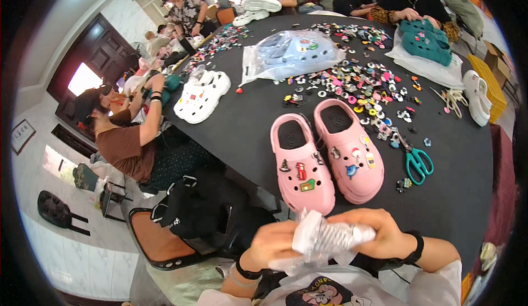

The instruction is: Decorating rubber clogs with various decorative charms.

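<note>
Close to my body, my left hand [275, 242] and my right hand [382, 233] are both closed on a crumpled clear plastic bag [329, 238]. The bag is bunched between them, so its contents, if any, cannot be made out. Just beyond my hands, a pair of pink clogs stands on the dark table with toes toward me: the left-hand clog [320, 195] carries several small charms, and so does the right-hand clog [367, 180]. Teal-handled scissors [419, 165] lie to their right, beside a small cluster of charms [404, 185].
Loose colourful charms [363, 88] spread over the dark table [440, 212]. A bagged light-blue clog pair [300, 53], white clogs [202, 97] and green clogs [426, 41] lie farther off. Several people sit around the table. A black bag [212, 212] rests on the chair [159, 240] at my left.
</note>
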